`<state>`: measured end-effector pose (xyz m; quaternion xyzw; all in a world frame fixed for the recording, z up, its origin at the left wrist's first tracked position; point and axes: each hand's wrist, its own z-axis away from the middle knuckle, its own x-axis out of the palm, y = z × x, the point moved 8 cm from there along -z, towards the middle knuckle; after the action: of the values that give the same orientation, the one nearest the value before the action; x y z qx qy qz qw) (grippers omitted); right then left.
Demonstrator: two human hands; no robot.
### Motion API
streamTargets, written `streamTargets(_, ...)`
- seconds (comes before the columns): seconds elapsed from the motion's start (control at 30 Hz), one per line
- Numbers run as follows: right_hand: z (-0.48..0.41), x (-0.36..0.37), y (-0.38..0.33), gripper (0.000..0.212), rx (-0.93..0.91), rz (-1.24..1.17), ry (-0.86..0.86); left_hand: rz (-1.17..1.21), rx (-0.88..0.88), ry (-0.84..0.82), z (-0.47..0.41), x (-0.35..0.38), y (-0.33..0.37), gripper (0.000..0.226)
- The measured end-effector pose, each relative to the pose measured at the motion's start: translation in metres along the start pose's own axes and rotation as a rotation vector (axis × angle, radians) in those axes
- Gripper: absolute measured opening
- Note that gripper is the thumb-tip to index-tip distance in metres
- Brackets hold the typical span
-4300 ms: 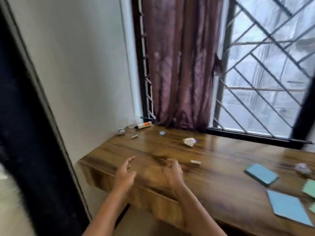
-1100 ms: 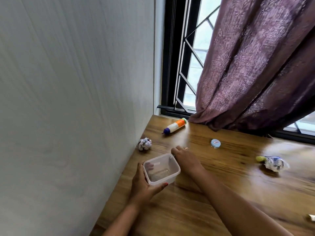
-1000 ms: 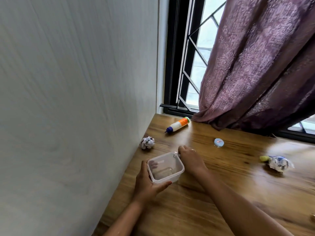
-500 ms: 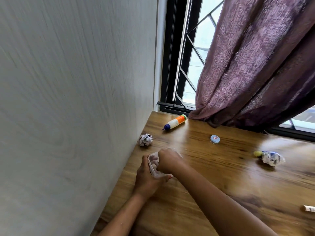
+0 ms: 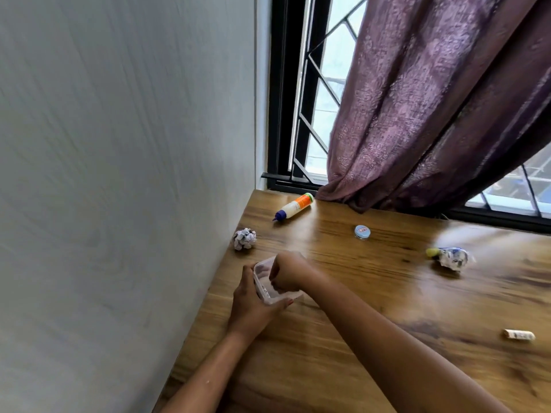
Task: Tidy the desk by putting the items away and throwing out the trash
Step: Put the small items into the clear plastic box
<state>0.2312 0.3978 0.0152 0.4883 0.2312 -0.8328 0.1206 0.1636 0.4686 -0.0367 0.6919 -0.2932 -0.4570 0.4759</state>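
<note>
On the wooden desk [image 5: 372, 296], near the left wall, my left hand [image 5: 252, 308] grips a small clear plastic container [image 5: 269, 296] from the near side. My right hand [image 5: 287, 271] hovers over the container's mouth with its fingers curled down into it; what the fingertips hold, if anything, is hidden. A crumpled paper ball [image 5: 244, 238] lies by the wall just beyond. A glue bottle [image 5: 293, 207] with a blue tip lies on its side at the far corner.
A small round blue tin [image 5: 362, 232] sits mid-desk. Right of it lies a crumpled wrapper [image 5: 453, 257] beside a yellow bit [image 5: 430, 252]. A small eraser-like piece [image 5: 518, 335] lies at far right. A purple curtain [image 5: 432, 114] hangs over the barred window.
My right hand left the desk beside the container and moved over its opening, fingers now dipping inside. My left hand keeps holding the container, which tilted slightly toward me.
</note>
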Motion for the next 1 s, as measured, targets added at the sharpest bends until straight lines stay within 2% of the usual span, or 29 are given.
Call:
streamTargets(0.1,0.017,-0.018,0.031,0.017,0.032,-0.379,0.137,0.03,0.004,0.005,-0.003,0.012,-0.001,0.078)
streamTargets(0.23,0.053,-0.053,0.088,0.013,0.048,-0.633,0.431,0.087,0.013,-0.036,-0.006,0.052,0.011,0.08)
streamTargets(0.33,0.083,-0.067,0.158,0.012,0.192,-0.695,0.656,0.114,0.061,-0.123,-0.003,0.096,0.031,0.081)
streamTargets(0.4,0.104,-0.068,0.209,0.014,0.284,-0.631,0.725,0.116,0.094,-0.184,0.001,0.127,0.046,0.077)
streamTargets(0.5,0.139,-0.058,0.285,0.024,0.45,-0.411,0.679,0.159,0.099,-0.247,0.005,0.17,0.064,0.078)
streamTargets(0.63,0.189,-0.037,0.366,0.048,0.644,-0.124,0.522,0.238,0.079,-0.319,0.01,0.229,0.08,0.085)
streamTargets(0.7,0.205,-0.026,0.391,0.045,0.663,-0.022,0.454,0.242,0.081,-0.358,0.014,0.257,0.088,0.086)
streamTargets(0.8,0.215,-0.008,0.412,0.03,0.671,0.006,0.409,0.259,0.088,-0.399,0.024,0.292,0.101,0.087)
streamTargets(1.0,0.216,-0.006,0.434,0.017,0.655,-0.063,0.505,0.247,0.096,-0.475,0.045,0.338,0.118,0.086)
